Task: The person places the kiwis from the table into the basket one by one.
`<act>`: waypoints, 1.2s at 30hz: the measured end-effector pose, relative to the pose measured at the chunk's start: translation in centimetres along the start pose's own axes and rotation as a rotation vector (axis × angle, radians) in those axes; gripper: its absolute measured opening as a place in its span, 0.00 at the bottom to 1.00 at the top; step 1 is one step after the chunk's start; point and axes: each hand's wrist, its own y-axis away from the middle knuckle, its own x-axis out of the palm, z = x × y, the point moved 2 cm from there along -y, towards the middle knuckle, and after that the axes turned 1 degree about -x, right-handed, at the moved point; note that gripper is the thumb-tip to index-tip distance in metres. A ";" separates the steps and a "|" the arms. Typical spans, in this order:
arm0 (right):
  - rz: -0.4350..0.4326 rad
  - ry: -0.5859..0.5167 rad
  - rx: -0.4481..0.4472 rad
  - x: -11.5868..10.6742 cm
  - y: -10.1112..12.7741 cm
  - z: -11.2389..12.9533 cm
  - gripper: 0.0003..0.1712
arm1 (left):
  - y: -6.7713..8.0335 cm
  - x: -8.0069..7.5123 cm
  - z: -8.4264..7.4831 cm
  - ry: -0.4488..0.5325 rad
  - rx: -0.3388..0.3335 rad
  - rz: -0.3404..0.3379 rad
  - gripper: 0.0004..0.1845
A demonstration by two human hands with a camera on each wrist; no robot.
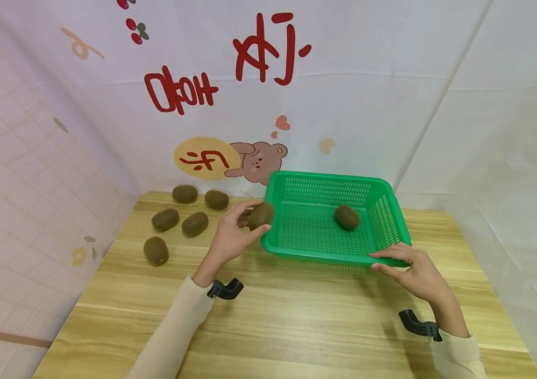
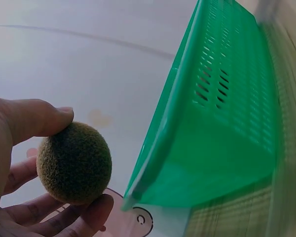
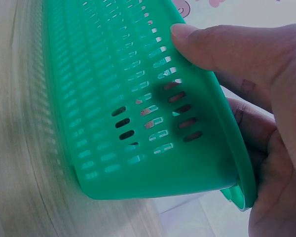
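A: Where is the green basket (image 1: 330, 221)?
B: On the table (image 1: 287, 316). The right hand (image 1: 412, 271) pinches its front rim.
A: And the left hand (image 1: 230, 234)?
B: It pinches one kiwi (image 1: 261, 216) just left of the basket. Another kiwi (image 1: 346, 217) sits inside. Five loose kiwis (image 1: 180, 218) lie further left of the basket.

A makeshift recording booth: a wooden tabletop (image 1: 296, 326) enclosed by white cloth backdrops (image 1: 372, 105) printed with cartoon bear (image 1: 259, 160) and red lettering (image 1: 230, 68).
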 end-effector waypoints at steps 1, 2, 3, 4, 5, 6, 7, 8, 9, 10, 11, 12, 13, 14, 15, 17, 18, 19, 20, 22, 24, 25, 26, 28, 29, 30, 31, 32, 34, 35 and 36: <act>0.001 0.001 0.002 0.0 0.0 0.0 0.20 | -0.1 0.1 -0.1 0.007 0.006 0.003 0.30; -0.001 0.005 0.001 0.0 0.0 0.0 0.20 | -0.3 0.3 -0.1 0.017 0.013 0.006 0.30; -0.001 0.004 0.004 0.0 0.0 0.0 0.20 | -0.4 0.4 -0.2 0.027 0.015 0.009 0.30; -0.002 0.006 0.005 0.0 0.0 0.0 0.20 | -0.5 0.6 -0.3 0.037 0.018 0.013 0.30; -0.001 0.005 0.009 0.0 0.0 0.0 0.20 | -0.6 0.7 -0.3 0.042 0.020 0.016 0.30; -0.001 0.006 0.011 0.1 0.0 0.0 0.20 | -0.7 0.8 -0.3 0.047 0.022 0.020 0.30; -0.001 0.005 0.014 0.0 0.0 0.0 0.20 | -0.8 1.0 -0.4 0.056 0.025 0.023 0.31; -0.001 0.005 0.016 0.0 0.0 0.0 0.20 | -0.8 1.1 -0.8 0.059 0.016 0.027 0.31; -0.001 0.003 0.019 0.0 0.0 0.0 0.19 | -0.9 1.2 -0.9 0.064 0.015 0.031 0.31; -0.001 0.003 0.020 0.0 0.0 -0.1 0.20 | -0.9 1.3 -0.9 0.068 0.019 0.032 0.31; -0.002 0.002 0.020 0.0 0.1 -0.1 0.20 | -1.0 1.5 -1.0 0.069 0.023 0.033 0.31; -0.002 0.000 0.019 0.0 0.1 -0.1 0.20 | -1.0 1.6 -1.0 0.072 0.025 0.034 0.31; -0.002 -0.001 0.019 0.0 0.1 -0.1 0.20 | -1.1 1.8 -1.1 0.071 0.028 0.034 0.31; -0.002 -0.001 0.018 0.0 0.1 -0.1 0.20 | -1.1 1.9 -1.2 0.067 0.031 0.034 0.31; -0.002 -0.002 0.018 0.0 0.1 -0.1 0.20 | -1.3 2.1 -1.0 0.065 0.046 0.032 0.31; -0.002 0.001 0.018 0.0 0.1 -0.1 0.20 | -1.4 2.3 -1.2 0.045 0.056 0.028 0.31; -0.001 0.003 0.019 0.0 0.1 -0.1 0.20 | -1.4 2.4 -1.3 0.037 0.059 0.027 0.31; 0.000 0.006 0.020 0.1 0.1 -0.2 0.19 | -1.5 2.5 -1.4 0.029 0.062 0.025 0.31; 0.001 0.008 0.020 0.1 0.1 -0.2 0.19 | -1.5 2.6 -1.5 0.021 0.065 0.024 0.31; 0.004 0.011 0.023 0.1 0.1 -0.3 0.19 | -1.6 2.8 -1.6 0.013 0.069 0.022 0.31; 0.005 0.009 0.025 0.2 0.1 -0.2 0.19 | -1.5 2.8 -1.6 0.014 0.069 0.020 0.31; 0.006 0.010 0.028 0.2 0.1 -0.2 0.19 | -1.5 2.8 -1.6 0.016 0.070 0.019 0.31; 0.006 0.009 0.029 0.2 0.1 -0.2 0.19 | -1.4 2.8 -1.5 0.023 0.069 0.019 0.32; 0.006 0.010 0.026 0.1 0.1 -0.2 0.19 | -1.3 2.7 -1.4 0.033 0.067 0.015 0.32; 0.006 0.008 0.023 0.1 0.1 -0.1 0.20 | -1.3 2.6 -1.4 0.040 0.067 0.015 0.32; 0.006 0.009 0.019 0.1 0.1 -0.1 0.20 | -1.3 2.5 -1.3 0.043 0.067 0.014 0.33; 0.007 0.010 0.017 0.1 0.1 -0.1 0.19 | -1.2 2.5 -1.2 0.046 0.064 0.014 0.33; 0.008 0.008 0.016 0.0 0.1 -0.1 0.19 | -1.2 2.4 -1.1 0.044 0.061 0.015 0.33; 0.014 0.010 0.018 0.0 0.1 -0.1 0.18 | -1.2 2.2 -1.0 0.025 0.052 0.017 0.34; 0.018 0.010 0.022 -0.1 0.1 -0.1 0.18 | -1.2 2.0 -0.9 0.011 0.042 0.018 0.35; 0.022 0.011 0.025 -0.1 0.1 -0.2 0.17 | -1.1 1.9 -0.8 -0.007 0.033 0.019 0.36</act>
